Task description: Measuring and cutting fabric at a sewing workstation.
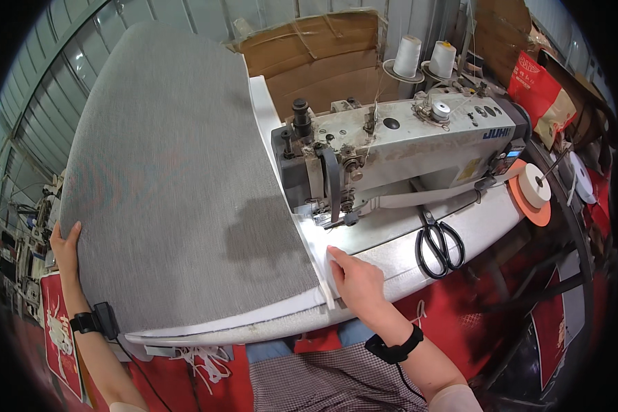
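Observation:
A large grey fabric panel (165, 158) with a white layer beneath lies across the sewing table, its right edge running under the needle area of a sewing machine (419, 144). My left hand (66, 250) grips the panel's left edge, thumb on one side, with some fingers hidden. Along the right edge runs a white strip (316, 247). My right hand (359, 283) is at this strip just below the presser foot, index finger forward and the others curled in; its fingertips close on the strip's edge.
Black-handled scissors (438, 248) lie on the table (391, 264) right of my right hand. A white tape feeds from a roll (533, 185) on an orange disc. Two white thread cones (408, 58) stand behind the machine, near cardboard (312, 58). Red cloth hangs below the table.

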`<control>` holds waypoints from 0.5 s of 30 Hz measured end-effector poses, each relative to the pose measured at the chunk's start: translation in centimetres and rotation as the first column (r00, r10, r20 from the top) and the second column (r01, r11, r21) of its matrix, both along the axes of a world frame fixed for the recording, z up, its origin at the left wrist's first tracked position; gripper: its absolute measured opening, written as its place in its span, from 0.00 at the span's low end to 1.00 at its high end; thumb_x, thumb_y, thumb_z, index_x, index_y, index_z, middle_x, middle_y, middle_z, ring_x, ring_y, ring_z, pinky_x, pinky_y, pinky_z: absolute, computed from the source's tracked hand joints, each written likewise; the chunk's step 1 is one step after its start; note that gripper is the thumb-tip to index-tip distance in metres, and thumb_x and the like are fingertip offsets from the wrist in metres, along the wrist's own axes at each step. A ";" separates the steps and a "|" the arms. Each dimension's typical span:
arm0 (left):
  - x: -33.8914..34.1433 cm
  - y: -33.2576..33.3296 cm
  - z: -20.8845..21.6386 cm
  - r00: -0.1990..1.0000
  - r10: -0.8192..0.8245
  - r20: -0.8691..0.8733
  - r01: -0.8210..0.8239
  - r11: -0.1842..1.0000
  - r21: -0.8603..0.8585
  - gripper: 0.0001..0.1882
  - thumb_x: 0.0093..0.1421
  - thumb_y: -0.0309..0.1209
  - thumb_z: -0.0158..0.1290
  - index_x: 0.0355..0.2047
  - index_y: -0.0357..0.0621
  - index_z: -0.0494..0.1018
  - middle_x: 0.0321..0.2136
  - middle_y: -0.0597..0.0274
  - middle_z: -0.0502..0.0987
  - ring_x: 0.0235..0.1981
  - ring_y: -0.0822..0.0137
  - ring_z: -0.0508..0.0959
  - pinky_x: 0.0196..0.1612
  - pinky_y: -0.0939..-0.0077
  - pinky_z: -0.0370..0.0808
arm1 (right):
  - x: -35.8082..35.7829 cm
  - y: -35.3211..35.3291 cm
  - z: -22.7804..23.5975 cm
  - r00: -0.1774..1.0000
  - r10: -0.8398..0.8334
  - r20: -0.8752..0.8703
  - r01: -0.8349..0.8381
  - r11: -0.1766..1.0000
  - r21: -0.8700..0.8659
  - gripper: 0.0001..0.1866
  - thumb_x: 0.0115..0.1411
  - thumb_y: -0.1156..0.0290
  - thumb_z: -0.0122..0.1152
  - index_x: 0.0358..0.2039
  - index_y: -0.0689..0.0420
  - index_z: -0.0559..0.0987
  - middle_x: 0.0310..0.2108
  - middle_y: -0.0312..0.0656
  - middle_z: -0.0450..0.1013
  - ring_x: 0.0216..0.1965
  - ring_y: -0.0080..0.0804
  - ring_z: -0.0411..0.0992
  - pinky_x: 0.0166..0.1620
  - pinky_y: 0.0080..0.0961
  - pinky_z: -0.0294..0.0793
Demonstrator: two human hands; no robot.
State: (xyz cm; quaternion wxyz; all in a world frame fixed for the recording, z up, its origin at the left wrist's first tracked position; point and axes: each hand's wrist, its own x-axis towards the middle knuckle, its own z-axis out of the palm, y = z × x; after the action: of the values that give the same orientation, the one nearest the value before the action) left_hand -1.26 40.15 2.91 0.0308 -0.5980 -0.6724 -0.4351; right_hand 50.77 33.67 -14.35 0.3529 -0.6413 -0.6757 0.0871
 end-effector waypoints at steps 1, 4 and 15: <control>-0.1 0.7 0.2 1.000 -0.004 -0.006 0.004 1.000 0.000 0.19 0.54 0.32 0.55 0.42 0.30 0.71 0.37 0.55 0.76 0.37 0.65 0.74 0.43 0.74 0.67 | 0.1 0.1 0.0 1.000 0.005 0.020 -0.005 1.000 -0.009 0.13 0.54 0.69 0.57 0.42 0.49 0.77 0.19 0.42 0.73 0.20 0.39 0.72 0.23 0.33 0.70; -0.7 2.7 0.7 0.999 -0.045 -0.016 0.046 0.998 0.036 0.19 0.54 0.31 0.56 0.43 0.31 0.71 0.36 0.55 0.76 0.37 0.66 0.74 0.44 0.74 0.68 | 0.0 0.6 0.1 0.998 0.010 0.061 -0.009 1.000 -0.022 0.12 0.54 0.69 0.56 0.41 0.49 0.77 0.18 0.41 0.72 0.18 0.38 0.71 0.22 0.33 0.69; -1.1 7.8 1.9 0.996 -0.002 -0.094 0.012 0.994 0.109 0.23 0.54 0.35 0.57 0.45 0.30 0.71 0.38 0.51 0.76 0.40 0.62 0.75 0.46 0.72 0.67 | 0.2 1.9 -0.6 0.995 0.063 0.080 -0.066 0.997 0.035 0.12 0.54 0.70 0.55 0.40 0.51 0.76 0.17 0.38 0.71 0.17 0.37 0.71 0.19 0.32 0.69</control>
State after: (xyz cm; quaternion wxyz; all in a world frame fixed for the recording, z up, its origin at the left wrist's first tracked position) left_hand -2.37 47.94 4.80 0.0937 -0.6176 -0.6433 -0.4427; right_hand 51.00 35.57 -15.00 0.3350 -0.6154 -0.7109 0.0604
